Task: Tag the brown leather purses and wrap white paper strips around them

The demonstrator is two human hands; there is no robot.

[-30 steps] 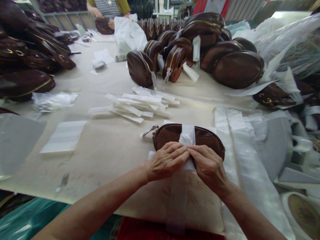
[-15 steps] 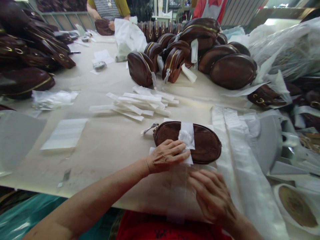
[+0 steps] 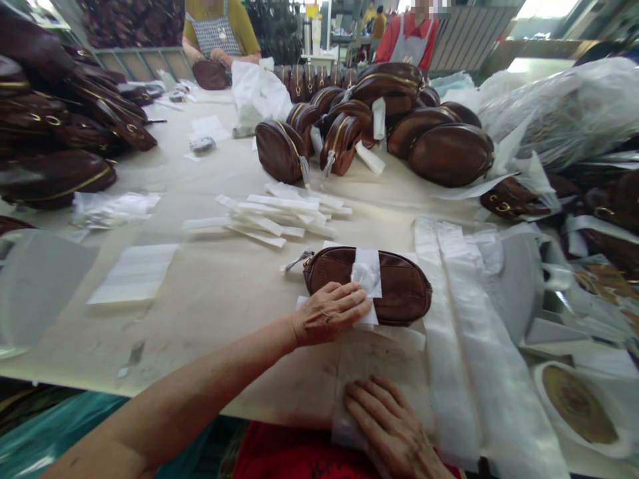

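A dark brown oval leather bag (image 3: 404,289) lies on the table near its front edge. White tissue paper (image 3: 368,269) is wrapped across the middle of it, and a covered zip pull (image 3: 298,261) sticks out at its left end. My left hand (image 3: 333,309) rests flat on the paper and the bag's lower edge, fingers stretched out. Nearer to me, my right hand (image 3: 387,419) lies with outstretched fingers on a clear plastic sheet or bag (image 3: 382,356), just below the brown bag.
Paper strips (image 3: 269,211) lie beyond the bag. White sheets (image 3: 134,274) are at left. Finished bags (image 3: 452,154) stand at the back, more are heaped at left (image 3: 60,176). Plastic sleeves (image 3: 449,332) and a tape roll (image 3: 579,406) are at right. Two people stand across the table.
My right hand has moved down and left, from beside the bag's lower edge onto the clear plastic. The left hand stays on the paper. The view has tilted up slightly.
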